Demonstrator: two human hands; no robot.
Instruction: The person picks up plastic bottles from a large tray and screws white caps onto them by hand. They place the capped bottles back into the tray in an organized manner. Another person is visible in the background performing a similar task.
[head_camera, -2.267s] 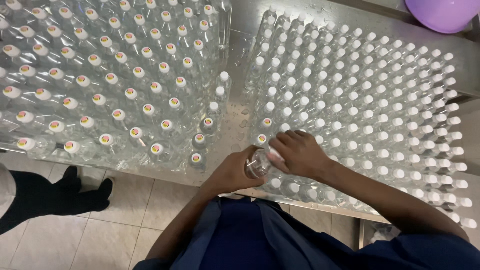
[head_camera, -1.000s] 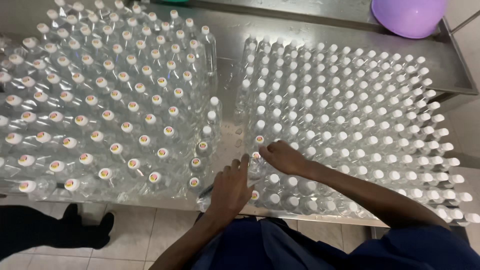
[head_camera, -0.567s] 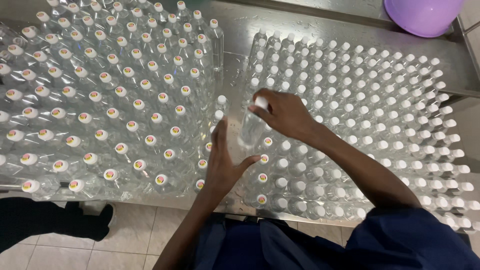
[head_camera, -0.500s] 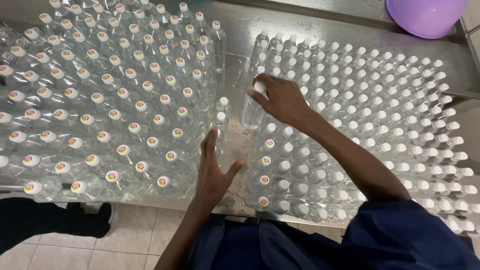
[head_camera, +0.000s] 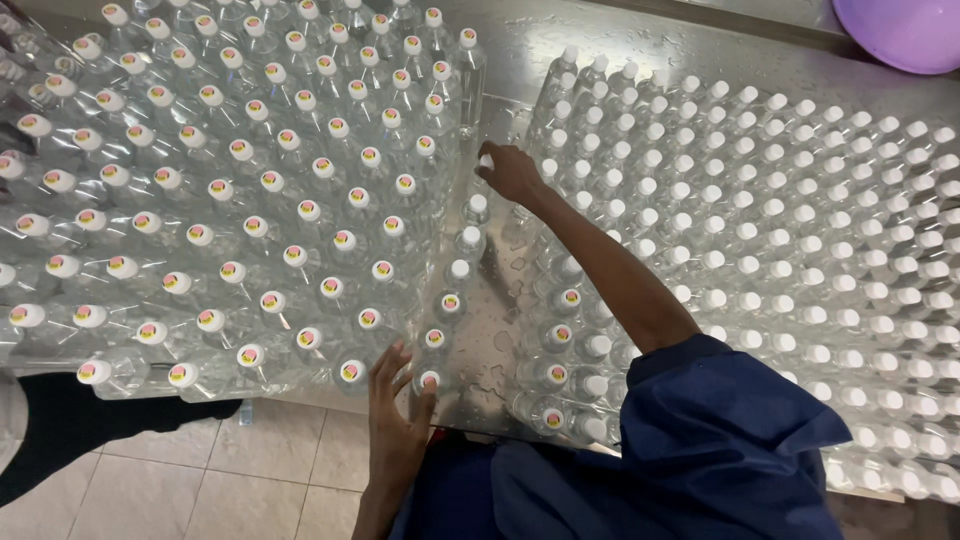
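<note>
Wet steel counter (head_camera: 520, 50). Right hand (head_camera: 510, 172) grips a bottle (head_camera: 484, 168), placing it; left hand (head_camera: 398, 400), open, steadies bottle (head_camera: 430, 381). Next: let go upright.

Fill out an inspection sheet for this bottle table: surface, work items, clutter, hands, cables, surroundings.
Surface: steel table, bare only in a narrow wet strip between two bottle blocks.
Work items: left block of clear bottles with stickered caps; right block of bottles with plain white caps; a single file of bottles stands in the strip.
Clutter: purple basin at the far right corner.
Hands: right hand reaches across and grips a capped bottle at the head of the file; left hand rests open against the near-edge bottles, holding nothing.
Cables: nothing seen.
Surroundings: tiled floor; another person's dark trouser leg at lower left.
</note>
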